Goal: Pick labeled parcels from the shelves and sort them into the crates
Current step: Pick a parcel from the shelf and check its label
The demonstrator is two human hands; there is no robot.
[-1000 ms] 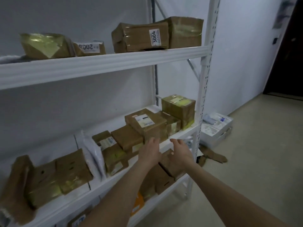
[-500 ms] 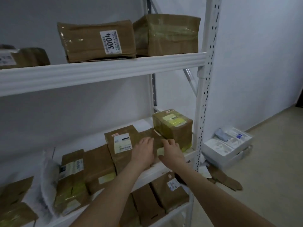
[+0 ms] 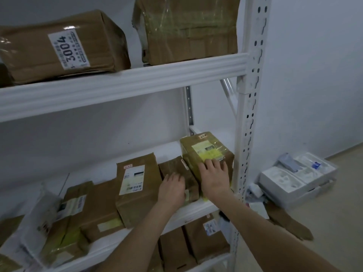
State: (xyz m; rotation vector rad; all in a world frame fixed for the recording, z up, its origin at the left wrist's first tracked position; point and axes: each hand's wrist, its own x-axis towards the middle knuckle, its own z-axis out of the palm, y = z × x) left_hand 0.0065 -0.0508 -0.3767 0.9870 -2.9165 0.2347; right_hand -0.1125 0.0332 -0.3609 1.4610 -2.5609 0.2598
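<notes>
Hands farther in: right [image 3: 215, 176] on glossy taped box [image 3: 204, 148], left [image 3: 172, 186] on parcel [image 3: 172, 165]

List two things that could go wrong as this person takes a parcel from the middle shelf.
1. The right hand lies flat on the tape-wrapped box; the glossy tape may let it slip.
2. The small brown parcel under the left hand sits close between that box and the barcode-labelled parcel; pulling it could drag either neighbour off the shelf edge.

Leftmost parcel [image 3: 8, 228] (on the middle shelf [image 3: 198, 210]) is cropped, blurred.
</notes>
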